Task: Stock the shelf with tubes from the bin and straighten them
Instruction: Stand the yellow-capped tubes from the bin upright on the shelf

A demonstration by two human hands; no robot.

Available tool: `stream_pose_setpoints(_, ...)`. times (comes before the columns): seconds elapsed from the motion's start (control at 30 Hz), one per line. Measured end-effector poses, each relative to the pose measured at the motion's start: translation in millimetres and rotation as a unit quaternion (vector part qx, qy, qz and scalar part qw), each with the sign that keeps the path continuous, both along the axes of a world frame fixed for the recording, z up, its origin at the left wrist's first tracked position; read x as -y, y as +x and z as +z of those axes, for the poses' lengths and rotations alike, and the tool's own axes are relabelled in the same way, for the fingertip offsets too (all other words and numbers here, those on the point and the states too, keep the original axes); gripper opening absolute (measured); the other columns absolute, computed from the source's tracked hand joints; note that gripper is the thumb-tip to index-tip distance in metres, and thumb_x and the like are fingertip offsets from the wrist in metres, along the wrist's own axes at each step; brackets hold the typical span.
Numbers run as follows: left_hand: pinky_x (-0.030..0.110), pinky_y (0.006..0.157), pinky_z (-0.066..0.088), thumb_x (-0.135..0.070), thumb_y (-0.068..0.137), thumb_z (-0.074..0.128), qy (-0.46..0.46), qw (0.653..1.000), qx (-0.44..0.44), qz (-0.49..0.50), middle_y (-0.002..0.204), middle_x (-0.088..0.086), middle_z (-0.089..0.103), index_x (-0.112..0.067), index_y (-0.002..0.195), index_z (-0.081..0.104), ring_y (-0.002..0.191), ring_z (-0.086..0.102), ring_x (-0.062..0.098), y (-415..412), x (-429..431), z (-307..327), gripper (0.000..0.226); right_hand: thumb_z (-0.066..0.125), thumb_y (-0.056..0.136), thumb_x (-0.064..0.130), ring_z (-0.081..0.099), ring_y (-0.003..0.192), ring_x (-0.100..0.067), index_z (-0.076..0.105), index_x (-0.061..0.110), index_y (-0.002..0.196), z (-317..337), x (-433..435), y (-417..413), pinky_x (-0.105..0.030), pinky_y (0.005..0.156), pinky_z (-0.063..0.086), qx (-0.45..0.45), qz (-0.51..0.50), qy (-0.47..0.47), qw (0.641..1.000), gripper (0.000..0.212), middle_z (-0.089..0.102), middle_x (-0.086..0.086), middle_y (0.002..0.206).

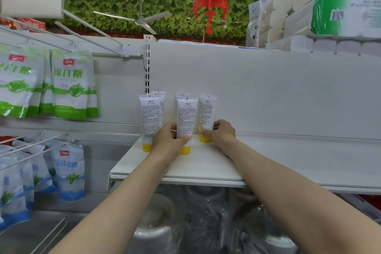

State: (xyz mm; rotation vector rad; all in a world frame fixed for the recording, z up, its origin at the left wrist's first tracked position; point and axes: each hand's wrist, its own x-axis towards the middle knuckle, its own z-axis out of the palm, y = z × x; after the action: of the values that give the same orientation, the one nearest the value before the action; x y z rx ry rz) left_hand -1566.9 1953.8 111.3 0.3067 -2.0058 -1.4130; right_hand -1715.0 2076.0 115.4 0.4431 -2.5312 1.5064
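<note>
Head view: left hand grasps the middle tube; right hand seemingly grasps the tube at three o'clock. Turn both gently, caps kept flat.

White shelf bears upright white tubes on yellow caps.

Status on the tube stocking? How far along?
Done: three short rows of tubes stand cap-down at the left of the shelf. In hand: left hand grips the middle front tube, right hand the right front tube. Left: most of the shelf is bare; bin out of view.
</note>
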Motion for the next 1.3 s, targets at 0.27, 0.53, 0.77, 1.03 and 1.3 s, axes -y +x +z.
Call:
stream_pose_setpoints(0.27,0.022,0.076,0.044,-0.018,0.085,0.073,-0.007,1.000,0.006,0.003,0.108,-0.001,0.067,-0.017,0.115,0.061,0.096,0.062,0.014,0.0,0.1,-0.6,0.032,0.084,0.073,0.038,0.058,0.087,-0.016,0.060,0.014,0.107,0.6,-0.1,0.2,-0.027,0.071,0.042,0.002,-0.001,0.009,1.000,0.049,0.062,0.001,0.099)
stream_pose_setpoints(0.53,0.023,0.078,0.044,-0.017,0.086,0.071,-0.004,1.000,0.009,-0.002,0.109,0.000,0.067,-0.017,0.115,0.060,0.097,0.062,0.015,1.1,-0.3,-0.4,0.030,0.085,0.070,0.039,0.062,0.092,-0.019,0.061,0.014,0.104,-0.4,0.9,-1.6,-0.028,0.074,0.047,0.002,-0.002,0.008,1.000,0.048,0.067,-0.001,0.102)
stream_pose_setpoints(0.77,0.025,0.082,0.044,-0.017,0.087,0.070,-0.012,1.000,0.016,0.001,0.110,0.000,0.066,-0.015,0.118,0.059,0.100,0.061,0.017,2.3,-1.4,0.7,0.032,0.085,0.068,0.043,0.062,0.092,-0.018,0.063,0.014,0.105,0.2,1.1,-1.2,-0.027,0.071,0.044,-0.003,-0.006,0.022,1.000,0.052,0.068,0.000,0.102)
stream_pose_setpoints(1.03,0.028,0.087,0.048,-0.019,0.087,0.071,-0.010,1.000,0.023,0.000,0.112,0.000,0.066,-0.016,0.117,0.058,0.102,0.061,0.017,0.4,0.6,-0.5,0.033,0.085,0.068,0.045,0.061,0.087,-0.014,0.063,0.016,0.105,0.6,1.7,1.2,-0.025,0.065,0.042,-0.003,-0.007,0.027,1.000,0.052,0.068,0.002,0.100)
stream_pose_setpoints(1.3,0.023,0.082,0.043,-0.023,0.083,0.076,0.005,1.000,0.005,-0.001,0.116,-0.003,0.064,-0.016,0.125,0.050,0.099,0.060,0.012,5.8,-2.6,0.1,0.050,0.083,0.072,0.045,0.057,0.095,-0.014,0.054,0.018,0.117,4.1,-8.5,21.0,-0.024,0.071,0.041,0.004,0.001,0.010,1.000,0.060,0.061,0.003,0.110)
